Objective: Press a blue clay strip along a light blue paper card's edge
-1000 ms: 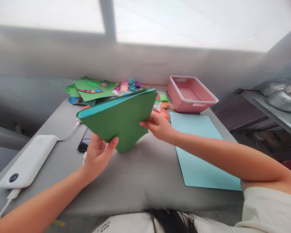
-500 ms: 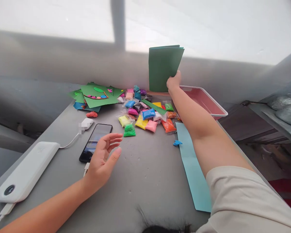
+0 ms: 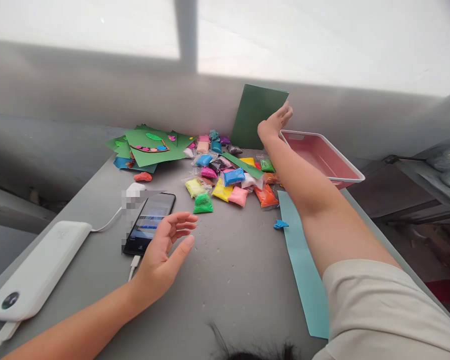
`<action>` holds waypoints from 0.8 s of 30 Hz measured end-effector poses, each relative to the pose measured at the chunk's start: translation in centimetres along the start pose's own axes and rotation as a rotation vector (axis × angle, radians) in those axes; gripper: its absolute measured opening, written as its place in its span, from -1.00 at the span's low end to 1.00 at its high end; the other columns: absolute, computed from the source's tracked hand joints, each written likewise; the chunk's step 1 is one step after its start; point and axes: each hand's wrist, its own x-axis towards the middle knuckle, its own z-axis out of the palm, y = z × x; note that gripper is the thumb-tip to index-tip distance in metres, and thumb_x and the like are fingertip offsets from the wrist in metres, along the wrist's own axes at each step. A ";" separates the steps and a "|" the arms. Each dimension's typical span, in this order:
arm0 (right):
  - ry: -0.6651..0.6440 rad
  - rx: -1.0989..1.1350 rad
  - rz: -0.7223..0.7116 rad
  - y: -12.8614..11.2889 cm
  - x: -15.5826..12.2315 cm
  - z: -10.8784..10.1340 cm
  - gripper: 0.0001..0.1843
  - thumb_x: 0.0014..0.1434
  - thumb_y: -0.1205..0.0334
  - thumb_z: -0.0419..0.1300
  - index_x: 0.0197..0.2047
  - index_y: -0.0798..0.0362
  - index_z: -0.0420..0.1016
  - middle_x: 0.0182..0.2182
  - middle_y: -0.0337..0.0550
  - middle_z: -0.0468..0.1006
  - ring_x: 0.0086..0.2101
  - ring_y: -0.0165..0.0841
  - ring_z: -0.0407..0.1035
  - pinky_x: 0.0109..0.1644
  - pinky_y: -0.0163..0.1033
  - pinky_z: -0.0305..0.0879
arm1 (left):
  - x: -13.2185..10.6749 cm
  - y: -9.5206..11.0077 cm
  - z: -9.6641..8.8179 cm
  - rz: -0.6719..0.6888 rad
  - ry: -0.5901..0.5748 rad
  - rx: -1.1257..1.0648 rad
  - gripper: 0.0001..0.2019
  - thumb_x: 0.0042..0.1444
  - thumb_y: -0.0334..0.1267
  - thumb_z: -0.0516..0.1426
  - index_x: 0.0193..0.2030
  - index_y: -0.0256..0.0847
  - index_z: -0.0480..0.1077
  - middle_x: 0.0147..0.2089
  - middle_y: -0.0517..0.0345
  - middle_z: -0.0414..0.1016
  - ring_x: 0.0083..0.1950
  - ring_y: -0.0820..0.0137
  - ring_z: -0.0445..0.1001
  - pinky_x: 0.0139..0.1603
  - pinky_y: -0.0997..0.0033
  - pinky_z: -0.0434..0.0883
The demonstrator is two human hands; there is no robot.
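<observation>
At the back of the table, my right hand point(image 3: 275, 122) is at the right edge of a folded green paper point(image 3: 253, 112), its fingers bent around that edge. The paper stands tilted near the wall, its lower edge behind the clay packets. My left hand point(image 3: 170, 245) hovers over the table's near left, palm turned inward and fingers apart, with nothing in it. Beside and partly behind it lies a black phone point(image 3: 150, 222) with a white cable plugged in. Ahead are several bags of coloured clay point(image 3: 223, 190) with a green paper strip point(image 3: 243, 165) across them.
Green sheets with clay decorations point(image 3: 157, 145) are stacked at the back left, near a red clay lump point(image 3: 142, 177). A white power bank point(image 3: 41, 270) lies left. On the right are a light blue sheet point(image 3: 303, 270), a blue scrap point(image 3: 281, 224) and a pink tray point(image 3: 322, 155).
The folded green paper has come down and now tilts back near the wall. My right hand has shifted up along its right edge. The left hand stays nearly still.
</observation>
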 end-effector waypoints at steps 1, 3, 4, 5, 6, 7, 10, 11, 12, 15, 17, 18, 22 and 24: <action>-0.017 -0.013 -0.055 -0.4 -0.4 -1.3 -0.12 0.13 0.57 0.09 0.43 0.42 -0.26 0.39 0.49 -0.16 0.41 -0.11 -0.14 0.45 0.11 -0.17 | 0.0 0.0 0.0 0.003 0.000 0.001 -0.71 0.33 -0.15 0.13 0.17 -0.03 0.30 0.14 0.03 0.45 0.12 0.27 0.45 0.21 0.15 0.41; -0.052 -0.012 -0.153 -1.0 -1.9 -4.7 -0.16 0.14 0.50 0.17 0.42 0.33 -0.11 0.39 0.33 -0.02 0.40 -0.19 -0.09 0.46 0.02 -0.16 | 0.0 0.2 0.0 0.014 -0.003 0.005 -0.71 0.33 -0.16 0.14 0.16 -0.03 0.30 0.14 0.04 0.46 0.12 0.29 0.46 0.21 0.17 0.42; -0.084 -0.007 -0.279 -1.2 -2.9 -6.8 -0.24 0.16 0.46 0.19 0.38 0.28 0.02 0.35 0.28 0.10 0.36 -0.21 0.00 0.44 -0.01 -0.08 | 0.0 0.2 0.0 0.022 -0.008 0.010 -0.71 0.33 -0.17 0.14 0.16 -0.03 0.31 0.13 0.05 0.46 0.11 0.29 0.46 0.21 0.19 0.42; -0.122 0.000 -0.392 -1.1 -4.1 -9.1 -0.38 0.18 0.43 0.18 0.30 0.21 0.19 0.28 0.19 0.25 0.29 -0.25 0.14 0.38 -0.06 0.05 | 0.0 0.3 0.0 0.030 -0.014 0.018 -0.72 0.33 -0.17 0.13 0.15 -0.04 0.31 0.13 0.05 0.47 0.12 0.30 0.46 0.20 0.20 0.42; -0.167 0.012 -0.479 -0.9 -5.5 -11.6 -0.53 0.20 0.39 0.17 0.20 0.14 0.33 0.18 0.10 0.39 0.20 -0.28 0.27 0.30 -0.12 0.18 | -0.1 0.4 0.0 0.038 -0.022 0.027 -0.73 0.33 -0.17 0.13 0.14 -0.04 0.32 0.12 0.05 0.47 0.12 0.30 0.46 0.20 0.21 0.42; -0.198 0.022 -0.520 -0.4 -6.9 -14.2 -0.65 0.23 0.35 0.15 0.10 0.09 0.42 0.05 0.01 0.52 0.06 -0.32 0.39 0.19 -0.16 0.29 | -0.1 0.4 0.0 0.043 -0.032 0.039 -0.75 0.33 -0.17 0.13 0.13 -0.04 0.34 0.11 0.06 0.47 0.12 0.31 0.46 0.20 0.22 0.43; -0.298 -0.138 -0.396 2.5 -11.0 -21.6 -0.88 0.21 0.21 0.20 -0.21 0.00 0.54 -0.26 -0.14 0.62 -0.29 -0.34 0.46 -0.09 -0.17 0.35 | -0.3 0.5 0.2 0.053 -0.068 0.085 -0.79 0.34 -0.18 0.11 0.08 -0.05 0.38 0.06 0.08 0.49 0.12 0.32 0.47 0.21 0.23 0.42; -0.405 -0.234 -0.314 3.9 -12.1 -23.6 -0.88 0.20 0.15 0.23 -0.25 -0.02 0.54 -0.29 -0.16 0.62 -0.31 -0.32 0.46 -0.14 -0.16 0.33 | -0.3 0.5 0.2 0.058 -0.079 0.100 -0.80 0.33 -0.18 0.11 0.06 -0.06 0.39 0.05 0.08 0.50 0.12 0.32 0.48 0.22 0.23 0.42; -0.523 -0.336 -0.224 5.6 -13.0 -25.3 -0.85 0.20 0.08 0.24 -0.25 -0.05 0.54 -0.27 -0.15 0.63 -0.27 -0.27 0.47 -0.16 -0.15 0.31 | -0.3 0.6 0.3 0.067 -0.088 0.114 -0.81 0.33 -0.19 0.11 0.04 -0.07 0.40 0.03 0.08 0.51 0.11 0.31 0.49 0.21 0.22 0.42; -0.640 -0.598 0.057 11.2 -15.2 -28.6 -0.61 0.14 -0.17 0.26 -0.12 -0.07 0.48 -0.06 -0.03 0.60 -0.10 -0.13 0.47 -0.15 -0.09 0.29 | -0.3 0.8 0.6 0.088 -0.104 0.139 -0.83 0.31 -0.19 0.11 0.00 -0.08 0.41 -0.01 0.08 0.54 0.10 0.28 0.50 0.20 0.19 0.43; -0.643 -0.688 0.201 14.4 -16.6 -29.4 -0.33 0.03 -0.28 0.31 0.06 -0.03 0.39 0.08 0.09 0.52 -0.01 -0.05 0.44 -0.13 -0.06 0.30 | -0.2 1.0 0.8 0.084 -0.110 0.147 -0.83 0.30 -0.17 0.11 -0.03 -0.10 0.41 -0.03 0.07 0.55 0.09 0.26 0.51 0.19 0.17 0.43; -0.653 -0.682 0.239 15.6 -17.3 -29.4 -0.20 0.00 -0.31 0.33 0.17 -0.02 0.31 0.13 0.14 0.49 0.04 -0.02 0.42 -0.10 -0.05 0.31 | -0.1 1.0 0.9 0.075 -0.114 0.151 -0.83 0.29 -0.16 0.12 -0.04 -0.11 0.41 -0.03 0.06 0.55 0.09 0.25 0.52 0.19 0.16 0.43; -0.629 -0.586 0.262 17.8 -19.4 -28.8 0.14 -0.04 -0.28 0.36 0.44 0.04 0.00 0.19 0.18 0.42 0.15 -0.01 0.36 0.01 -0.07 0.33 | 0.0 1.1 1.2 0.030 -0.117 0.172 -0.78 0.24 -0.11 0.13 -0.05 -0.14 0.39 -0.02 0.01 0.55 0.09 0.22 0.53 0.17 0.14 0.43; -0.550 -0.534 0.277 18.1 -19.8 -28.6 0.22 -0.05 -0.25 0.39 0.48 0.06 -0.09 0.21 0.17 0.40 0.18 -0.01 0.33 0.04 -0.07 0.33 | 0.0 1.1 1.2 0.012 -0.113 0.179 -0.75 0.23 -0.08 0.14 -0.05 -0.15 0.38 -0.01 -0.01 0.55 0.08 0.21 0.53 0.15 0.14 0.44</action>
